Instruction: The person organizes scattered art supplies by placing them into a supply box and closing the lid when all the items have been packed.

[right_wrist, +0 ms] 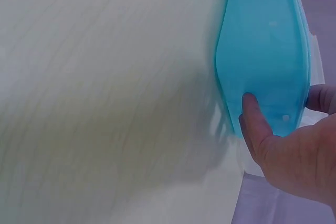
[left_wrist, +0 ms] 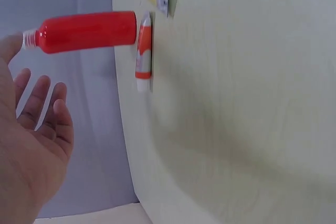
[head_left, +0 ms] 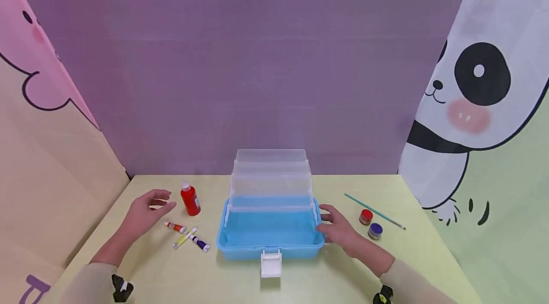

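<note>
A blue plastic storage box (head_left: 270, 252) with a clear lid (head_left: 271, 182) stands raised open at the table's middle, its white latch (head_left: 271, 266) hanging at the front. My right hand (head_left: 340, 232) grips the box's right wall; in the right wrist view, fingers lie against the blue side (right_wrist: 262, 51) and the thumb is at the rim. To the left, my left hand (head_left: 147, 211) hovers with loosely bent fingers, holding nothing. Just right of it stands a red paint bottle (head_left: 190, 200) with a white cap. Nearer me lie an orange-red paint tube (head_left: 175, 227), a yellow tube (head_left: 185, 238) and a dark purple tube (head_left: 199, 243).
Right of the box, a red-lidded paint jar (head_left: 366, 217) and a purple-lidded jar (head_left: 375, 231) stand beside a thin teal paintbrush (head_left: 374, 211). A purple backdrop (head_left: 266, 65) rises behind the pale table (head_left: 240, 285).
</note>
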